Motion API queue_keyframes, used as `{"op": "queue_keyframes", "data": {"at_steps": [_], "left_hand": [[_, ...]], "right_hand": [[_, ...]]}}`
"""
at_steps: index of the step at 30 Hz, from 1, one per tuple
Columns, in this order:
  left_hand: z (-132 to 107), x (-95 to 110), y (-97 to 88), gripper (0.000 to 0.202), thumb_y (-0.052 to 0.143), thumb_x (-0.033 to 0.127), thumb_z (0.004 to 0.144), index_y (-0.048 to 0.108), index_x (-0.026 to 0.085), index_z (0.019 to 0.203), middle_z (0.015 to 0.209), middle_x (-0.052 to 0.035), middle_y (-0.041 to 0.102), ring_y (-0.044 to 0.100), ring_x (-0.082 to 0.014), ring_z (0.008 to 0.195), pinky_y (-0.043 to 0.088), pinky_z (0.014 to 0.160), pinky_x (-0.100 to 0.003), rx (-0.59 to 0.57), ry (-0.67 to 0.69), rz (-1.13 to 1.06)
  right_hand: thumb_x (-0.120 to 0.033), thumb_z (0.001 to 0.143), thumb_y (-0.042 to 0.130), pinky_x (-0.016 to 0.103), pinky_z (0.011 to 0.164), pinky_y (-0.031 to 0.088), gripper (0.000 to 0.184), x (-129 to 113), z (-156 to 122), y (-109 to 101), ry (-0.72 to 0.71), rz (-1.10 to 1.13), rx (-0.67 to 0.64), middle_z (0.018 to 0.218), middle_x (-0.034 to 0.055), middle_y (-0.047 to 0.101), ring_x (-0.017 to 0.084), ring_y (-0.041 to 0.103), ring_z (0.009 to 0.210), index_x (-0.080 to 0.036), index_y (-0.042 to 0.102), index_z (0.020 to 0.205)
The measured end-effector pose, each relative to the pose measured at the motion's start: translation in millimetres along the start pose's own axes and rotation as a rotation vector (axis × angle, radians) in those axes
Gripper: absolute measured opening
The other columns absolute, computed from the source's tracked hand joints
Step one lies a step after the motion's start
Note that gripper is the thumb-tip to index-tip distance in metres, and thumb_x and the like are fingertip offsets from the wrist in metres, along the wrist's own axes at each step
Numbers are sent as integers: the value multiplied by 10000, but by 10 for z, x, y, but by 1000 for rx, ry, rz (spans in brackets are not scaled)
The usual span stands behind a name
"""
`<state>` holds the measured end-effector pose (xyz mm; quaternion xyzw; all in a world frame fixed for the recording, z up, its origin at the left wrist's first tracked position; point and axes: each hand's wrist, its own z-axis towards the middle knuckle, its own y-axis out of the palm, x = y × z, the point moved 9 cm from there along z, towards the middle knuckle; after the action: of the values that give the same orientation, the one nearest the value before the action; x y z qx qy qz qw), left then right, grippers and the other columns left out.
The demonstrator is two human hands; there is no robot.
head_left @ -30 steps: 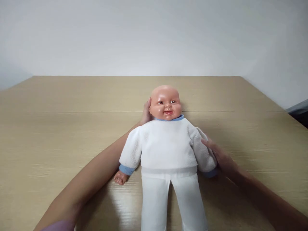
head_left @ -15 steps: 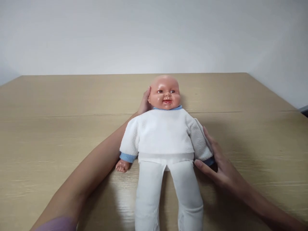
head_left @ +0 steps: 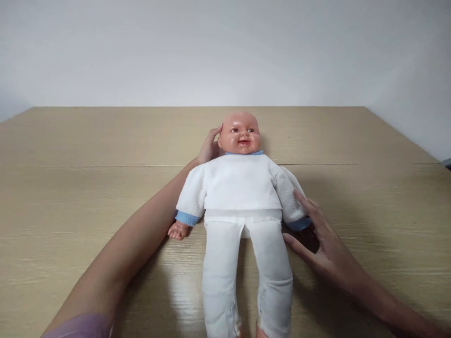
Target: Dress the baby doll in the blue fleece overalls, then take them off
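Note:
A bald baby doll (head_left: 243,183) in a white fleece top with blue collar and cuffs and white trousers lies face up, its head away from me. My left hand (head_left: 210,145) cups the side of the doll's head (head_left: 241,132); part of the hand is hidden behind it. My right hand (head_left: 319,234) is beside the doll's sleeve on the right, thumb and fingers spread apart. Its fingertips rest against that sleeve (head_left: 291,197), and the thumb points toward the trouser hip. The doll's bare hand (head_left: 178,230) shows at the left cuff.
A light wooden table (head_left: 70,202) extends under the doll, with a seam running across it. Behind the far edge rises a pale wall (head_left: 225,51). A small dark object (head_left: 447,163) shows at the right edge.
The doll appears slightly smaller, with more of its lower legs showing. My right fingers have spread and moved slightly over the sleeve; my left hand stays at the head.

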<state>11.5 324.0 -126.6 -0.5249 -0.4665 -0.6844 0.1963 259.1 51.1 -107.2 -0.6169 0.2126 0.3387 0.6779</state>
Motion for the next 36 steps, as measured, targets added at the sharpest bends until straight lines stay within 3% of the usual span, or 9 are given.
{"op": "queue_keyframes", "data": {"at_steps": [8, 13, 22, 36], "left_hand": [[-79, 107, 213, 712, 597, 737, 1097, 747, 190, 1528, 1467, -108, 846, 677, -414, 1571, 456, 1440, -565, -28, 42, 25], [-86, 123, 198, 641, 650, 685, 1100, 769, 188, 1487, 1482, -117, 838, 660, -409, 1589, 429, 1455, -568, -38, 52, 24], [-80, 81, 182, 691, 782, 700, 999, 789, 178, 1451, 1465, -147, 839, 637, -475, 1599, 444, 1435, -645, 8, 109, 21], [-95, 62, 81, 610, 799, 669, 970, 836, 175, 1326, 1390, -140, 868, 674, -482, 1552, 455, 1425, -635, 36, 32, 66]], "right_hand": [[-657, 1058, 770, 732, 1330, 515, 954, 3, 7, 15, 5, -13, 1, 1847, 112, 468, 462, 494, 1704, -471, 296, 1864], [-636, 1077, 751, 717, 1338, 511, 923, -4, 7, 21, 20, -13, -13, 1843, 119, 459, 452, 508, 1697, -464, 296, 1862], [-697, 1048, 762, 718, 1291, 563, 958, 22, 6, 24, 16, -8, -1, 1821, 131, 485, 482, 522, 1681, -460, 312, 1859], [-671, 1078, 734, 709, 1331, 510, 939, 0, 13, 31, 9, -33, -10, 1822, 144, 446, 462, 468, 1709, -440, 283, 1869]]}}
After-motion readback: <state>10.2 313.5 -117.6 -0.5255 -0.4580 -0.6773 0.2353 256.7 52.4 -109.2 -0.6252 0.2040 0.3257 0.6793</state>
